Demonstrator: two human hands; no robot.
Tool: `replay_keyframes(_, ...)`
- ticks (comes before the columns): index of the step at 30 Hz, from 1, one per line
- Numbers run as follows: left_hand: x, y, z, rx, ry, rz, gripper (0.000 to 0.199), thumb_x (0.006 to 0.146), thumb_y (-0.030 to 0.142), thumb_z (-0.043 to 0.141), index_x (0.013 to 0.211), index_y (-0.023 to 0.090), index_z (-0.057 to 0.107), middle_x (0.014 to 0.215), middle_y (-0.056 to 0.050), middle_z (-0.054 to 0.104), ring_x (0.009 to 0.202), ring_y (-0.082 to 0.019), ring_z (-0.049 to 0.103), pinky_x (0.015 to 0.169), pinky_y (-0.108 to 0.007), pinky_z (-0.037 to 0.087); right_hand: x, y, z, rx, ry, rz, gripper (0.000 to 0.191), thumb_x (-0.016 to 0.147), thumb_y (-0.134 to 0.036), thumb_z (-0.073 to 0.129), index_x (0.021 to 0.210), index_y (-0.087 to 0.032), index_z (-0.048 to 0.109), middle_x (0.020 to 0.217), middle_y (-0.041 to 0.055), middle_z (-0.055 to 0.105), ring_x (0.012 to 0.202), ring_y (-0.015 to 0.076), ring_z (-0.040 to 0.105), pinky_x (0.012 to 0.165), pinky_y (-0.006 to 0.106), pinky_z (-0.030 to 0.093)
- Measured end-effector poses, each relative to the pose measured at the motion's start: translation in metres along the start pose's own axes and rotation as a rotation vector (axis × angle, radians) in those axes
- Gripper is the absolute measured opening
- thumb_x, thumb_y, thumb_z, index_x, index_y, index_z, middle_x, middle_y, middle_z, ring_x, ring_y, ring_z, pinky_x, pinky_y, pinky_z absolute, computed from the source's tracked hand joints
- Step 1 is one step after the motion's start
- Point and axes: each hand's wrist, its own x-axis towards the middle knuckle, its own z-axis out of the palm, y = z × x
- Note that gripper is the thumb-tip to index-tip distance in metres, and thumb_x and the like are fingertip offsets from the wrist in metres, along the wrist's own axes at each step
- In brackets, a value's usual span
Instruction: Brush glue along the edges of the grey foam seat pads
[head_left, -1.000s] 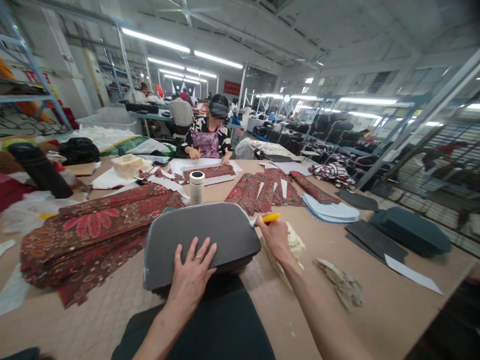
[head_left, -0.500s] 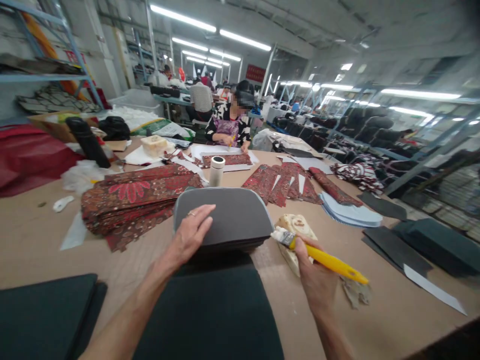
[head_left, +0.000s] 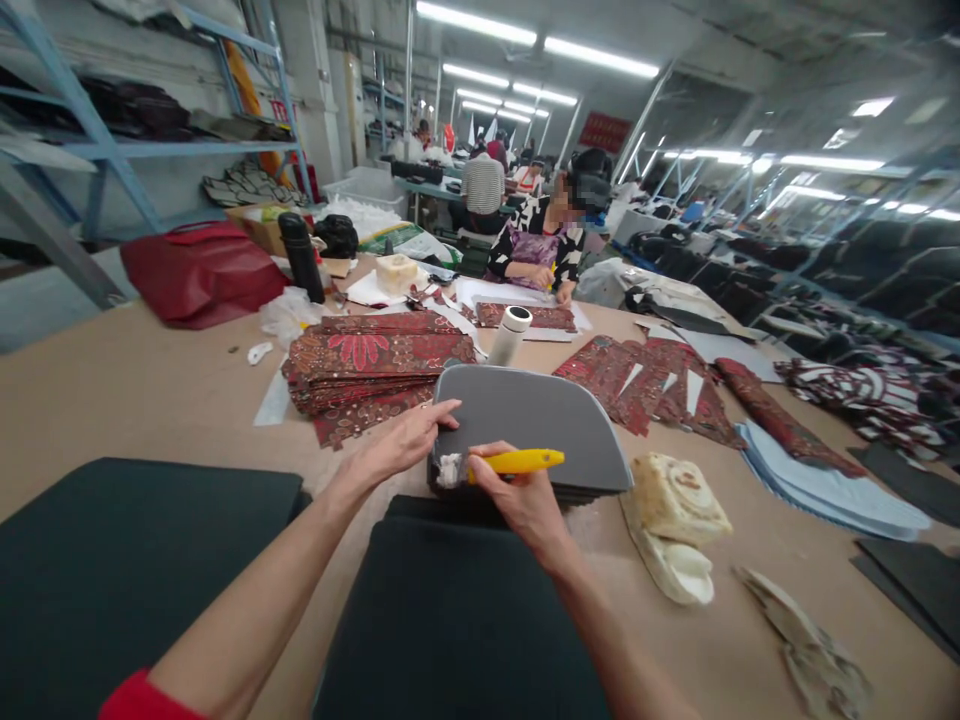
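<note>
A stack of dark grey rounded panels [head_left: 529,410] lies in front of me on the table. My right hand [head_left: 521,490] grips a paintbrush [head_left: 525,460] by its yellow handle; the white-coated bristles touch the front left corner of the top panel. At that panel's left edge, my left hand [head_left: 409,435] rests with its fingers stretched out, the fingertips on the surface. Close to me is a dark green stack of sheets [head_left: 465,610], partly under my right forearm. To the right sits a glue-crusted, cream-coloured container [head_left: 679,495].
Red patterned fabric pieces [head_left: 367,365] are piled on the left, with more patterned pieces [head_left: 637,380] on the right. A white bottle [head_left: 510,335] stands behind the panels. Dark green sheets [head_left: 150,530] lie at left, a crumpled rag [head_left: 806,640] at right. Across the table a person [head_left: 540,240] works.
My right hand has carried the brush left, from beside the cream container to the top panel's front left corner. My left hand has shifted to the panel's left edge. The view has turned left.
</note>
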Motion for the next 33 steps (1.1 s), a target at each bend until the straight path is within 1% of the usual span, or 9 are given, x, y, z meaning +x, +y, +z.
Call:
replay_keyframes(5, -0.001, 0.013, 0.000, 0.057, 0.025, -0.026, 0.053, 0.082, 0.008, 0.030, 0.133, 0.016, 0.042, 0.113, -0.007, 0.064, 0.106, -0.015, 0.056, 0.098, -0.033, 0.042, -0.005, -0.006, -0.015, -0.150, 0.096, 0.009, 0.023, 0.077, -0.039, 0.056, 0.076, -0.018, 0.064, 0.066, -0.0005, 0.064, 0.059, 0.0121, 0.057, 0.057, 0.021, 0.044)
replay_keyframes(8, 0.000, 0.018, 0.000, 0.092, 0.024, -0.040, 0.055, 0.080, 0.006, 0.029, 0.132, 0.015, 0.043, 0.112, -0.007, 0.064, 0.105, -0.015, 0.057, 0.097, -0.032, 0.043, -0.002, -0.006, -0.006, -0.142, 0.036, -0.048, 0.023, 0.078, -0.039, 0.056, 0.080, -0.018, 0.065, 0.070, 0.0003, 0.066, 0.062, 0.0132, 0.059, 0.059, 0.022, 0.045)
replay_keyframes(12, 0.001, 0.019, 0.001, 0.131, 0.011, -0.054, 0.056, 0.079, 0.005, 0.029, 0.132, 0.015, 0.043, 0.114, -0.007, 0.063, 0.106, -0.015, 0.056, 0.098, -0.032, 0.042, 0.001, -0.001, -0.010, -0.407, 0.055, -0.118, 0.022, 0.080, -0.037, 0.051, 0.076, -0.020, 0.064, 0.064, 0.0000, 0.064, 0.055, 0.0127, 0.057, 0.056, 0.021, 0.041)
replay_keyframes(15, 0.002, 0.018, 0.002, 0.151, 0.007, -0.062, 0.057, 0.080, 0.006, 0.028, 0.134, 0.017, 0.041, 0.114, -0.006, 0.063, 0.107, -0.015, 0.055, 0.099, -0.032, 0.040, -0.006, 0.000, -0.036, -0.547, 0.148, -0.074, 0.026, 0.079, -0.040, 0.049, 0.069, -0.020, 0.062, 0.055, -0.0009, 0.059, 0.049, 0.0130, 0.055, 0.051, 0.022, 0.038)
replay_keyframes(19, 0.004, 0.022, 0.000, 0.168, -0.006, -0.077, 0.056, 0.080, 0.007, 0.028, 0.133, 0.017, 0.042, 0.115, -0.006, 0.063, 0.107, -0.015, 0.056, 0.098, -0.032, 0.041, -0.014, 0.005, -0.085, -0.540, 0.262, 0.029, 0.033, 0.078, -0.047, 0.048, 0.066, -0.019, 0.061, 0.054, 0.0001, 0.059, 0.052, 0.0157, 0.058, 0.054, 0.024, 0.041)
replay_keyframes(24, 0.005, 0.025, -0.002, 0.175, -0.020, -0.090, 0.056, 0.080, 0.009, 0.027, 0.132, 0.018, 0.043, 0.113, -0.005, 0.064, 0.105, -0.015, 0.058, 0.098, -0.032, 0.041, -0.021, 0.028, -0.153, -0.566, 0.419, 0.089, 0.036, 0.073, -0.050, 0.051, 0.063, -0.018, 0.062, 0.055, 0.0026, 0.062, 0.057, 0.0187, 0.060, 0.054, 0.025, 0.041)
replay_keyframes(28, 0.006, 0.026, -0.004, 0.181, -0.024, -0.102, 0.056, 0.079, 0.010, 0.028, 0.132, 0.017, 0.043, 0.116, -0.005, 0.063, 0.109, -0.015, 0.056, 0.100, -0.031, 0.040, -0.037, 0.041, -0.208, -0.754, 0.572, 0.290, 0.038, 0.069, -0.052, 0.052, 0.056, -0.018, 0.062, 0.046, 0.0034, 0.056, 0.050, 0.0211, 0.058, 0.048, 0.027, 0.035)
replay_keyframes(30, 0.009, 0.029, -0.004, 0.199, -0.042, -0.126, 0.055, 0.079, 0.014, 0.030, 0.132, 0.016, 0.043, 0.116, -0.006, 0.063, 0.109, -0.017, 0.056, 0.100, -0.031, 0.040, -0.045, 0.038, -0.220, -0.789, 0.662, 0.320, 0.037, 0.068, -0.052, 0.052, 0.059, -0.017, 0.063, 0.046, 0.0039, 0.056, 0.052, 0.0220, 0.058, 0.049, 0.028, 0.035)
replay_keyframes(33, 0.015, 0.035, -0.004, 0.252, -0.065, -0.155, 0.055, 0.079, 0.020, 0.035, 0.133, 0.015, 0.043, 0.113, -0.006, 0.065, 0.105, -0.019, 0.058, 0.097, -0.032, 0.041, -0.048, 0.028, -0.205, -0.630, 0.672, 0.189, 0.039, 0.071, -0.053, 0.051, 0.065, -0.017, 0.064, 0.053, 0.0036, 0.059, 0.054, 0.0197, 0.059, 0.052, 0.027, 0.038)
